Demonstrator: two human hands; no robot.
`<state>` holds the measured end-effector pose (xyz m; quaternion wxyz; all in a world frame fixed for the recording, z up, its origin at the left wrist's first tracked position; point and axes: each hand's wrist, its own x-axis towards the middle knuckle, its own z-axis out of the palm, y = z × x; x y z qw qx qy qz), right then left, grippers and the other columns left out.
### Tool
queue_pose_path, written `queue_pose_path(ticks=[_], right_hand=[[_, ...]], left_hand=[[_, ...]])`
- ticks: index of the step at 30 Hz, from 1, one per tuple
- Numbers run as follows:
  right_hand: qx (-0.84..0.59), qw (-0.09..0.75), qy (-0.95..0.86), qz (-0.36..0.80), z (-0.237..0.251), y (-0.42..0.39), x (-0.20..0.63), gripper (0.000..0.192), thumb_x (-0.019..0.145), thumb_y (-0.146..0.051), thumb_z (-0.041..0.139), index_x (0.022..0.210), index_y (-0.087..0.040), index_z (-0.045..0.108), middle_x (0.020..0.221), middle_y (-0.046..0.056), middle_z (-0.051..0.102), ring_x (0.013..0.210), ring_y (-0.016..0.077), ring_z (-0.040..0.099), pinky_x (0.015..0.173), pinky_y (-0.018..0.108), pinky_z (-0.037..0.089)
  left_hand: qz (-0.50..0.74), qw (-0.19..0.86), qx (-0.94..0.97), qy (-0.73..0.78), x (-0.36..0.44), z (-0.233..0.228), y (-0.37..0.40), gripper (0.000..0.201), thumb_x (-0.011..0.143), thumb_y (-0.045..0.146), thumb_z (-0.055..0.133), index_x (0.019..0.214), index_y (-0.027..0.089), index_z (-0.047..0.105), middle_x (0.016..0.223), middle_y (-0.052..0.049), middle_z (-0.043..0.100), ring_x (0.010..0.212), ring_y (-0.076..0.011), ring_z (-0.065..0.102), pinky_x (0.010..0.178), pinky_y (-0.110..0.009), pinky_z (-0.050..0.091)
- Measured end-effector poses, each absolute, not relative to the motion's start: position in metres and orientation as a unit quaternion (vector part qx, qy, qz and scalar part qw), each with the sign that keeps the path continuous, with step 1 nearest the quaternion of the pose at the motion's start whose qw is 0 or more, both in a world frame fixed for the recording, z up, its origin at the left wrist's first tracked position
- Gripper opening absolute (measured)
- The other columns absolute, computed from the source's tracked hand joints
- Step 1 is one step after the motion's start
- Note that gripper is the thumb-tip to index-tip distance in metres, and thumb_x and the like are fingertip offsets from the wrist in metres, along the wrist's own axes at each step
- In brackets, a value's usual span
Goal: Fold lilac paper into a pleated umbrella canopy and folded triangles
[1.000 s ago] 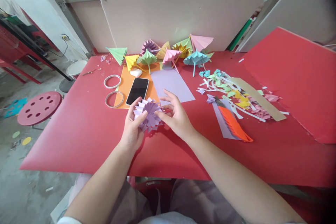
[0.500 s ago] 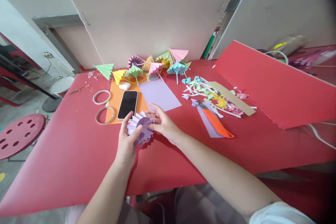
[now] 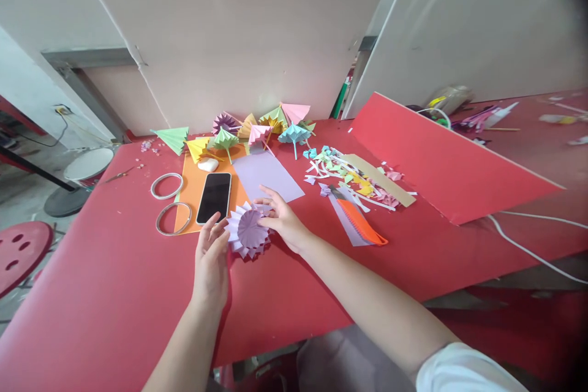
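Observation:
A round, pleated paper umbrella canopy (image 3: 252, 229) in light purple faces up above the red table. My right hand (image 3: 287, 220) pinches its right edge between thumb and fingers. At its left edge is my left hand (image 3: 214, 254), with the fingers apart and slightly bent; whether the fingertips touch the pleats I cannot tell. Just beyond lies a black-screened phone (image 3: 214, 198) on an orange sheet (image 3: 189, 184). A flat purple sheet (image 3: 269, 174) overlaps the orange one.
Several finished paper umbrellas (image 3: 225, 139) stand along the white partition (image 3: 239, 43). Two tape rolls (image 3: 173, 218) lie at left. To the right are paper scraps (image 3: 362, 180), a cardboard strip (image 3: 383, 180), an orange-handled knife (image 3: 361, 220) and a slanting red board (image 3: 441, 159).
My left thumb has come off the middle of the canopy, and the left hand has drawn back to its edge. The canopy now lies more open and round. The camera view has tilted up.

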<state>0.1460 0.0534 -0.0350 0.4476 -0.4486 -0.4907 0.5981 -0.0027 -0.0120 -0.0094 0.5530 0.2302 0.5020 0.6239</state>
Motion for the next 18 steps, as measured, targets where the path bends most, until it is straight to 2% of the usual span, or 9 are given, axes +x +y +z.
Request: queue_pose_path(ticks=[4, 7, 13, 18], right_hand=[[-0.451, 0.488, -0.479, 0.574, -0.035, 0.063, 0.155, 0.073, 0.06, -0.017, 0.063, 0.129, -0.033, 0.043, 0.113, 0.003, 0.057, 0.086, 0.0135, 0.057, 0.077, 0.031, 0.048], [-0.45, 0.535, -0.454, 0.553, -0.034, 0.076, 0.171, 0.073, 0.058, -0.02, 0.067, 0.127, -0.03, 0.044, 0.109, 0.004, 0.058, 0.096, 0.0168, 0.056, 0.082, 0.034, 0.046], [-0.479, 0.627, -0.396, 0.47, -0.033, 0.112, 0.223, 0.074, 0.051, -0.02, 0.069, 0.121, -0.028, 0.047, 0.102, 0.002, 0.059, 0.096, 0.0183, 0.057, 0.079, 0.035, 0.046], [-0.534, 0.637, -0.416, 0.368, -0.042, 0.15, 0.262, 0.066, 0.049, -0.018, 0.066, 0.112, -0.025, 0.051, 0.097, 0.001, 0.06, 0.096, 0.0193, 0.057, 0.078, 0.033, 0.048]], left_hand=[[0.636, 0.539, 0.216, 0.509, -0.006, -0.009, -0.012, 0.036, 0.069, 0.03, 0.069, 0.104, 0.028, 0.06, 0.114, -0.003, 0.057, 0.102, -0.0168, 0.057, 0.08, -0.027, 0.047], [0.626, 0.55, 0.219, 0.508, -0.009, -0.009, -0.011, 0.034, 0.07, 0.032, 0.068, 0.103, 0.028, 0.06, 0.117, -0.004, 0.056, 0.108, -0.0198, 0.055, 0.082, -0.03, 0.047], [0.622, 0.546, 0.271, 0.491, -0.013, -0.007, -0.013, 0.034, 0.07, 0.034, 0.068, 0.101, 0.024, 0.061, 0.111, -0.006, 0.058, 0.105, -0.0217, 0.055, 0.08, -0.032, 0.048], [0.604, 0.54, 0.315, 0.493, -0.01, -0.006, -0.018, 0.026, 0.074, 0.034, 0.064, 0.097, 0.024, 0.063, 0.11, -0.006, 0.059, 0.103, -0.0216, 0.056, 0.074, -0.029, 0.048]])
